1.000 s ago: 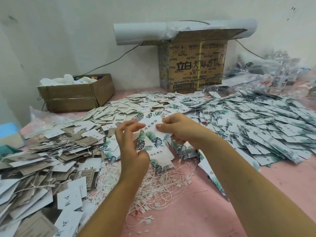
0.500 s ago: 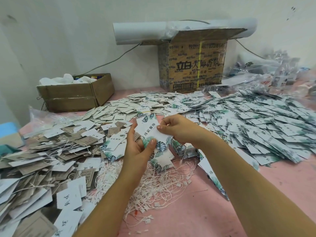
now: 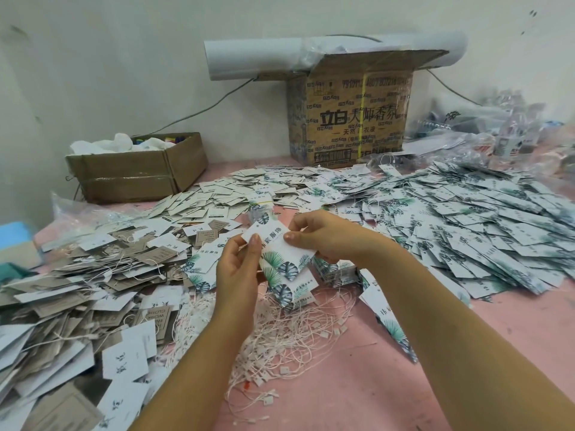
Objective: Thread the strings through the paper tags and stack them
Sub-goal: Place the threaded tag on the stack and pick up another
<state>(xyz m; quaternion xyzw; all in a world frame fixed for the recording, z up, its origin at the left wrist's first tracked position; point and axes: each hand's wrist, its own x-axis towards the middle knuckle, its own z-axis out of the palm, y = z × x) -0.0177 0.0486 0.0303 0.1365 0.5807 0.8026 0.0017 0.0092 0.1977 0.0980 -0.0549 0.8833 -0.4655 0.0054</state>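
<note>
A tangle of thin white strings with small plastic locks (image 3: 280, 334) lies on the pink tabletop (image 3: 367, 387), partly covered by both forearms. Above it the left hand (image 3: 238, 272) pinches a white paper tag with green leaf print (image 3: 273, 233) between thumb and forefinger, and the right hand (image 3: 323, 236) pinches the same tag with thumb and fingertips. The left fingers cover part of its lettering; "服饰" is legible, the characters before it less so. Whether a string passes through its hole, or a second tag lies behind it, cannot be made out. Its long axis runs from upper left, the plain end, down to lower right, the leafy end.

To the left a heap of grey-brown and white card tags (image 3: 77, 275) runs off frame; one reads "WORK" upside down. To the right spreads a heap of leaf-printed tags (image 3: 482, 219). Farther back, a low open brown carton (image 3: 133, 175), and a tall printed cardboard box (image 3: 351, 119) marked "立白" bearing a white paper roll (image 3: 249, 57); clear plastic bags at far right are blurred
</note>
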